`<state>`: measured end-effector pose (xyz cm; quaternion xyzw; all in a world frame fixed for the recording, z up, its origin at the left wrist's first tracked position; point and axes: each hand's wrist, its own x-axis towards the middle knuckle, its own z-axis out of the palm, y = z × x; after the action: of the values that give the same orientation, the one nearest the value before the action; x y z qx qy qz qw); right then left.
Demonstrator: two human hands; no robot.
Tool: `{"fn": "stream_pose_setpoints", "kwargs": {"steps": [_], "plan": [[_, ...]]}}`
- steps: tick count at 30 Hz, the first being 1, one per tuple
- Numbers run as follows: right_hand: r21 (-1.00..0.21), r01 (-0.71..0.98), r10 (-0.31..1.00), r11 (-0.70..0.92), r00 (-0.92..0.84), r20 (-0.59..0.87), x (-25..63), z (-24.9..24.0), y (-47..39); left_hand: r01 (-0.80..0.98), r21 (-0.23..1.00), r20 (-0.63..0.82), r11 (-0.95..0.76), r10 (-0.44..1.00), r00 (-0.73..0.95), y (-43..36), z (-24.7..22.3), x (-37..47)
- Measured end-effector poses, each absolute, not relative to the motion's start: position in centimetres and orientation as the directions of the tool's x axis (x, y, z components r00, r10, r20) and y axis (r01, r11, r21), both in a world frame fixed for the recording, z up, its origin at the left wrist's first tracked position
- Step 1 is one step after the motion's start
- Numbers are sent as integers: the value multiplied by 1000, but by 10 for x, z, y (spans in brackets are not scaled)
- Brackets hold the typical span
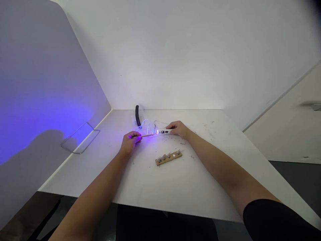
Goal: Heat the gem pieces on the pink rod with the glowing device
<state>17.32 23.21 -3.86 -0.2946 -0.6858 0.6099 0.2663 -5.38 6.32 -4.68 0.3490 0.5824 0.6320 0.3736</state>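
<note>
Between the fingers of my left hand (130, 141) is a thin stick (146, 135), pointing right. My right hand (177, 129) grips a white pen-shaped device (164, 132) with a small dark display. The device's left end glows bright violet-white and meets, or nearly meets, the stick's far end; the glare hides whether they touch. Nearer to me lies a narrow wooden strip (168, 158) bearing several small clear pieces with shiny parts and one bare hole.
On the white table (155, 187), a black curved piece (137, 115) stands behind my left hand, beside looping thin pale cord (147, 125). A wire frame (85, 147) leans at the left wall. Small dark scraps are scattered around.
</note>
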Motion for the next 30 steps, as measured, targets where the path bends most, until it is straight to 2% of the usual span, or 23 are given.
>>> {"fn": "stream_pose_setpoints", "kwargs": {"steps": [30], "plan": [[-993,77,708,95,-706,13,173,-40,233,-56,996,40,-75,882,-470,63,-48,-56]]}}
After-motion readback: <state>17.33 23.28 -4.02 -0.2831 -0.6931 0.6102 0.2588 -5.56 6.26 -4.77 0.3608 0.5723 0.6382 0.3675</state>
